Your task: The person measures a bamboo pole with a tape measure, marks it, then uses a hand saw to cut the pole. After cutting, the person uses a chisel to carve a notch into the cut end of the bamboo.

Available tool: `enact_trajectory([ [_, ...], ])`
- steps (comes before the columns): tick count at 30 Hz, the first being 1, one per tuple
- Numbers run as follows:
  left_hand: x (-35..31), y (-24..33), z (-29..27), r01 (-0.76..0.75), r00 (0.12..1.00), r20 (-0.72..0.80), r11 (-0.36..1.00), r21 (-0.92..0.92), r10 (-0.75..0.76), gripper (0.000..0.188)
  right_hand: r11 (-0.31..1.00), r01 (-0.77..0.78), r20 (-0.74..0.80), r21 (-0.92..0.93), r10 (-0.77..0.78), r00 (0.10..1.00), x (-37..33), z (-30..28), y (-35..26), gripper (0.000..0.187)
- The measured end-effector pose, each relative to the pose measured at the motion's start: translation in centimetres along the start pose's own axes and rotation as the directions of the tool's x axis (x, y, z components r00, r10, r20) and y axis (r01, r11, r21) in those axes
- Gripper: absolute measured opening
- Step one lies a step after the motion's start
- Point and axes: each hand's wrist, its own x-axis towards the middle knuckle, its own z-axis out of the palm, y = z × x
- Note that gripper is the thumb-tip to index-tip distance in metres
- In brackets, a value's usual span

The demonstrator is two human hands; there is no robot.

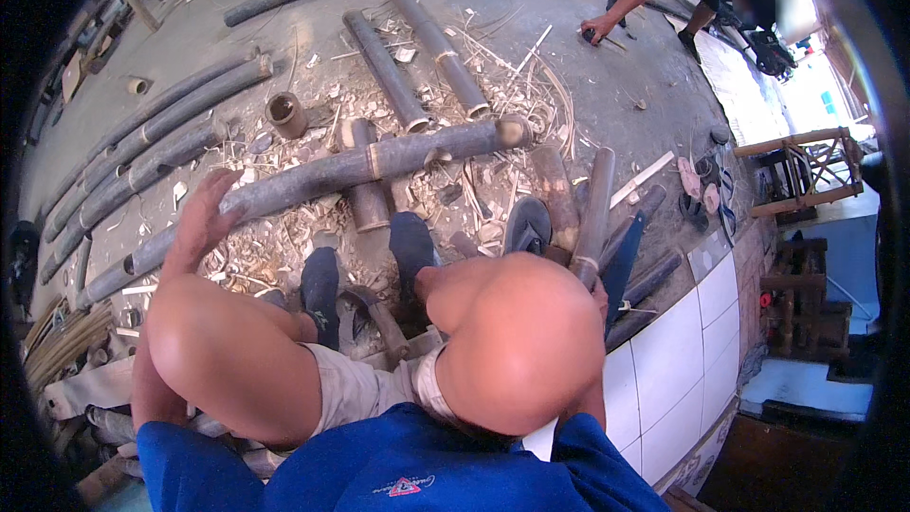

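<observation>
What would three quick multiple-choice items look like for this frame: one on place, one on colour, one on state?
1. Where does the left hand rest?
A. On the long bamboo pole
B. On the white tiled ledge
C. On the short bamboo ring

2. What colour are the person's shoes?
A. White
B. Dark blue
C. Red

3. How does the long bamboo pole lie?
A. Standing upright
B. Hanging from a hook
C. Flat, propped across a shorter bamboo piece

Answers:
1 A: the open left hand lies on the pole's left part, fingers spread.
2 B: both shoes by the knees are dark blue.
3 C: the pole runs across the littered concrete floor over a short bamboo piece beneath it. The right hand is hidden behind the knee, so its grip cannot be judged.
</observation>
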Motion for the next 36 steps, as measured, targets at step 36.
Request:
enact_trajectory([
  [36, 20.3, 13.8, 22.2, -0.093, 0.97, 0.219, 0.995, -0.048, 0.101, 0.093, 0.554, 0.199, 0.083, -0.808, -0.228, 0.97, -5.6, -1.9, 12.3, 0.074],
])
